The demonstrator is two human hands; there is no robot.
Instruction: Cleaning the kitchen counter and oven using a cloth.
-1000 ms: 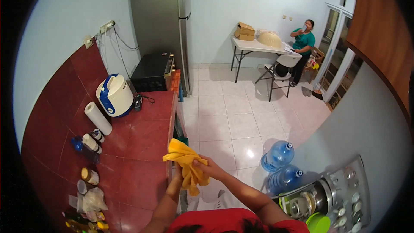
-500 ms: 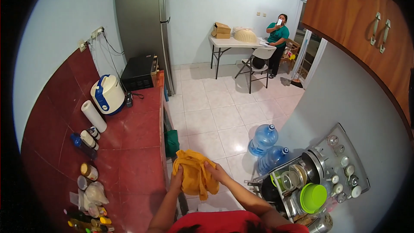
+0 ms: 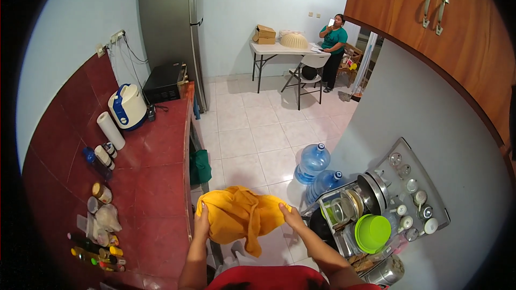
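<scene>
A yellow-orange cloth (image 3: 228, 219) is stretched between my two hands in front of my body, with a narrow strip dangling from its middle. What kind of cloth piece it is, I cannot make out. My left hand (image 3: 202, 223) is closed on its left edge, thumb up, beside the red counter. At the opposite corner my right hand (image 3: 292, 217) pinches the fabric. Folds hide some of the fingers on both sides.
On the left, the red tiled counter (image 3: 161, 188) carries a rice cooker (image 3: 128, 107), paper towel roll (image 3: 110, 130), jars and bottles. Blue water jugs (image 3: 313, 162) and a loaded dish rack (image 3: 329, 198) stand right. Beyond, a person (image 3: 334, 40) holds a phone near a table (image 3: 269, 48).
My hands have moved apart, pulling the bunched cloth wider, and the strip now hangs at its middle. The whole view has shifted slightly.
</scene>
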